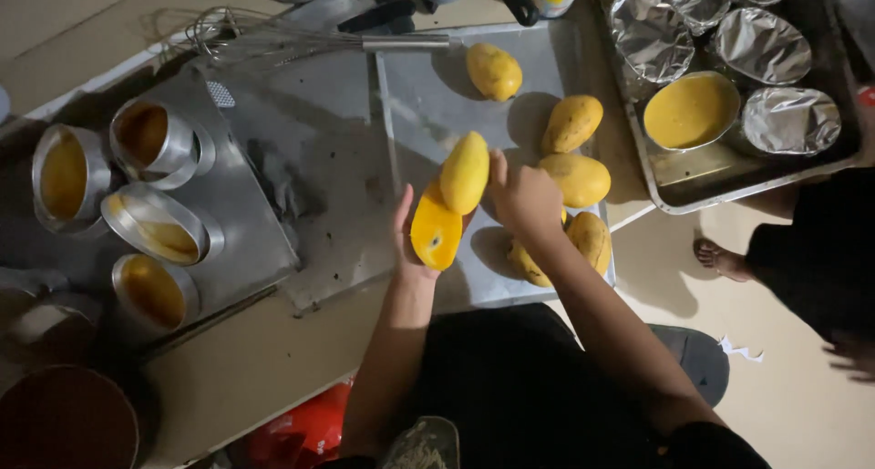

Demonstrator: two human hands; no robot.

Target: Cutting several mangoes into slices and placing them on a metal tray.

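— Left hand (407, 241)?
— Cupped under a cut mango half (436, 236), fingers spread along its back, flat orange face turned up toward the camera. Small dark spot near the middle of the cut face.

— Right hand (526, 198)?
— Curled, fingertips pinching the side of the uncut mango (465, 172). Held upright, a little tilted, lower end touching the top of the cut half.

— Where exactly?
— Both pieces raised just above a flat metal tray (415, 113), near its front edge, between the two hands.

— More fruit on that tray?
— Yes, loose whole mangoes (571, 123): one near the far edge, two stacked close beside the right hand, more partly hidden behind the right wrist. Exact count under the wrist hard to tell.

— Left of the tray?
— Darker metal sheet (241, 223) carrying round tins (153, 139), four showing, all with orange filling, two tipped on their sides. Wire whisk (273, 39) lying across the far end, handle reaching over the tray's corner.

— Right side?
— Deep baking pan (720, 182) with foil-covered cups (789, 120) and one uncovered bowl of orange puree (691, 111) among them.

— Anyone else about?
— Bare foot (721, 258) and dark clothing of another person at the right edge, well apart from the hands.

— Near the bottom?
— Something red (305, 428) beside the left forearm, kind impossible to tell in the dim light. Brown round container (64, 419) at the lower left corner.
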